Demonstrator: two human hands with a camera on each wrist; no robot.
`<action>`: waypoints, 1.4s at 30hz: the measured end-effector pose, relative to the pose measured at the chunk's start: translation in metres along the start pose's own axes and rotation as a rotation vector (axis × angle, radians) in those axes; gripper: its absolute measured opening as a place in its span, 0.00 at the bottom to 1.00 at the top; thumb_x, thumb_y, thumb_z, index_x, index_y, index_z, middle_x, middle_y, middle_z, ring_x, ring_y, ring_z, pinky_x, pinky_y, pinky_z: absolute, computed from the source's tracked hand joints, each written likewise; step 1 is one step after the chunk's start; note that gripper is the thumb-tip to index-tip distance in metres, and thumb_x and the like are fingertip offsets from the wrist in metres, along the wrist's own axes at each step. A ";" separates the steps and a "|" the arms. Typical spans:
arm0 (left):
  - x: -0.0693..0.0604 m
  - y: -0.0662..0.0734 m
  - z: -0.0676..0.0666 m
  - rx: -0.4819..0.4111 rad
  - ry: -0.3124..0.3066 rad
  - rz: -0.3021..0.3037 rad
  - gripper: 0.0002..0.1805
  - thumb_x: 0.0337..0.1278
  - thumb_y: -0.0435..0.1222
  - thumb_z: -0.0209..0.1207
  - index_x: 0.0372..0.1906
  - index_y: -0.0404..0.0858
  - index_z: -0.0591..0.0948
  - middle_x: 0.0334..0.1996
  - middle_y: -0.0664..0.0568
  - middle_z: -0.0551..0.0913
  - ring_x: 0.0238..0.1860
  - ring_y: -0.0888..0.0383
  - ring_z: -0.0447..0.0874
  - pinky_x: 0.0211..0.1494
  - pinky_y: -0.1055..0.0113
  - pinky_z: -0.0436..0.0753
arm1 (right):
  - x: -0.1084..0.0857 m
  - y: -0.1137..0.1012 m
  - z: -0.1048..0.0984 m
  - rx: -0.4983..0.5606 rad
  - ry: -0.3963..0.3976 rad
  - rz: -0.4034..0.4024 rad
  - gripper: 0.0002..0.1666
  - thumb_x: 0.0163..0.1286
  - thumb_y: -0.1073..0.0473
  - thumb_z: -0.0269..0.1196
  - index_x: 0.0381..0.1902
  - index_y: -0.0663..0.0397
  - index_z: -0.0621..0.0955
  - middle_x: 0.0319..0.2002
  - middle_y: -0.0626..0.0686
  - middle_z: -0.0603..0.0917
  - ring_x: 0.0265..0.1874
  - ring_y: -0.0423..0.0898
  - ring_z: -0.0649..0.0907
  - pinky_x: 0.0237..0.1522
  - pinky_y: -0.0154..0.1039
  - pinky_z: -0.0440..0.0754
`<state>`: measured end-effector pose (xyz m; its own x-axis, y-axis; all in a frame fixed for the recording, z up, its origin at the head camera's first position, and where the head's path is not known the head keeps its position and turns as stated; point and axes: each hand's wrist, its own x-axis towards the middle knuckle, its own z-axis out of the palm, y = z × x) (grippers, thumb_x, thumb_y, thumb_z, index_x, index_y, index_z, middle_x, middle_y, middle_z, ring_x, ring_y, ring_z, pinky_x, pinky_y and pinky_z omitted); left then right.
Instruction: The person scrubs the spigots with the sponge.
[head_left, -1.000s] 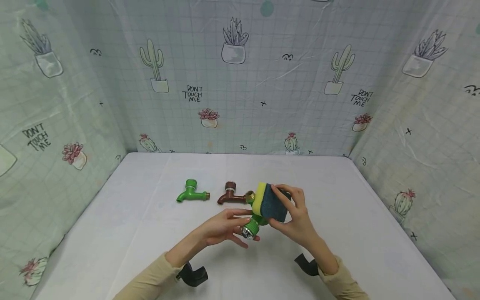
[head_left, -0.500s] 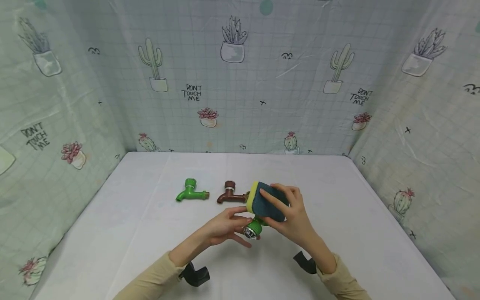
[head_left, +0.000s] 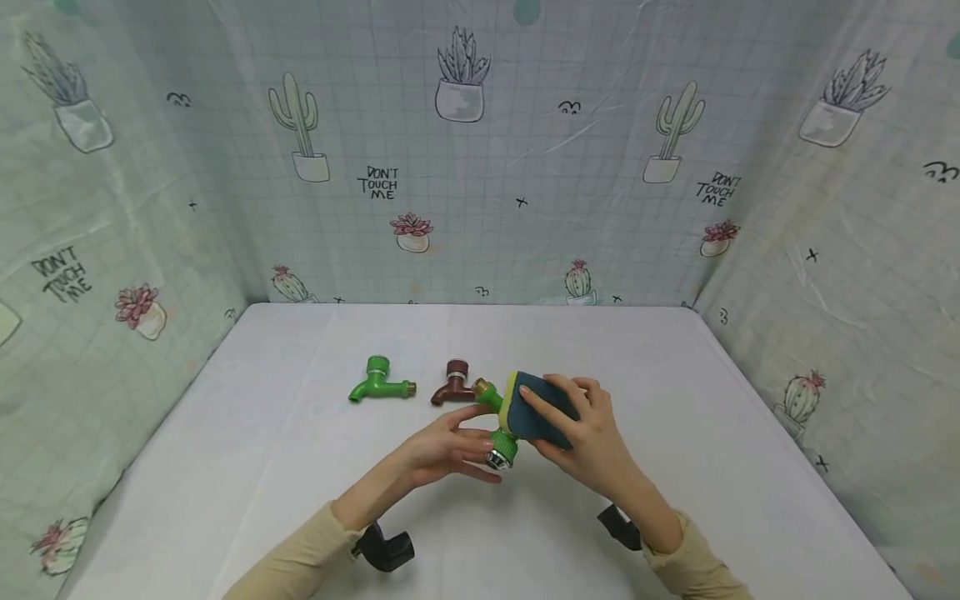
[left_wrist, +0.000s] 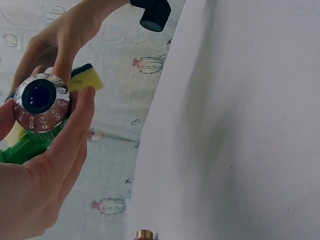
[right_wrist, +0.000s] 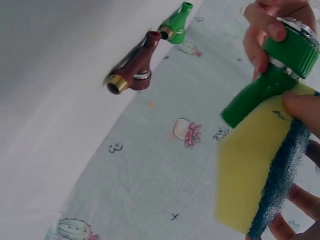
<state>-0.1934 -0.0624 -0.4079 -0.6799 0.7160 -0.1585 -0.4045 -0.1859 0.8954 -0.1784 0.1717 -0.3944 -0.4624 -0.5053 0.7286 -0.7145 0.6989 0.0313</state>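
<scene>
Left hand (head_left: 444, 454) angled inward, fingers curled round raised green tap (head_left: 504, 445); right hand (head_left: 594, 437) opposite, fingers pinching sponge (head_left: 542, 414) against it.

On the white bench (head_left: 225, 467), just beyond the left fingers (head_left: 471, 445), a brown tap (head_left: 454, 390) is laid; its brass thread (right_wrist: 118, 84) is hidden in the head view, but it is shown in the right wrist view. Farther to the left of these fingers, a green tap (head_left: 381, 389) is laid in the same direction, with its spout turned leftward. Well beyond the fingers, and on both sides of them, a pale cloth (head_left: 480, 208) is hung, on which potted plants (head_left: 459, 98) and "DON'T TOUCH ME" are printed.
</scene>
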 end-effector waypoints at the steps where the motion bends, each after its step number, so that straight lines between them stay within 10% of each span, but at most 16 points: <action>1: -0.001 0.001 -0.001 -0.009 0.000 0.004 0.35 0.55 0.26 0.50 0.67 0.37 0.51 0.44 0.48 0.78 0.44 0.56 0.80 0.51 0.41 0.73 | -0.001 0.001 0.000 0.006 -0.004 0.003 0.42 0.37 0.52 0.75 0.55 0.45 0.74 0.53 0.60 0.71 0.43 0.56 0.67 0.39 0.52 0.67; 11: -0.007 0.004 -0.007 -0.046 -0.009 0.010 0.34 0.56 0.25 0.49 0.67 0.35 0.52 0.39 0.50 0.82 0.42 0.54 0.82 0.52 0.38 0.71 | -0.018 0.010 -0.003 0.012 -0.050 0.032 0.31 0.62 0.35 0.45 0.56 0.42 0.74 0.54 0.59 0.70 0.44 0.54 0.67 0.40 0.54 0.68; 24: -0.011 0.004 -0.015 -0.039 -0.167 0.032 0.35 0.55 0.29 0.53 0.67 0.38 0.53 0.45 0.50 0.79 0.46 0.51 0.81 0.51 0.38 0.72 | -0.021 0.012 -0.007 0.113 -0.079 0.073 0.32 0.59 0.34 0.50 0.58 0.41 0.72 0.55 0.57 0.70 0.46 0.50 0.65 0.40 0.49 0.70; 42: -0.014 0.006 -0.007 0.131 -0.014 0.023 0.32 0.52 0.23 0.53 0.64 0.31 0.59 0.52 0.41 0.71 0.46 0.53 0.78 0.42 0.41 0.78 | 0.006 0.003 -0.006 0.211 -0.144 0.033 0.36 0.50 0.42 0.66 0.59 0.38 0.71 0.55 0.54 0.70 0.48 0.48 0.64 0.41 0.47 0.71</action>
<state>-0.1904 -0.0785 -0.4030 -0.6793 0.7218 -0.1325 -0.3048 -0.1133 0.9457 -0.1801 0.1735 -0.3860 -0.5463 -0.5614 0.6216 -0.7846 0.6028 -0.1451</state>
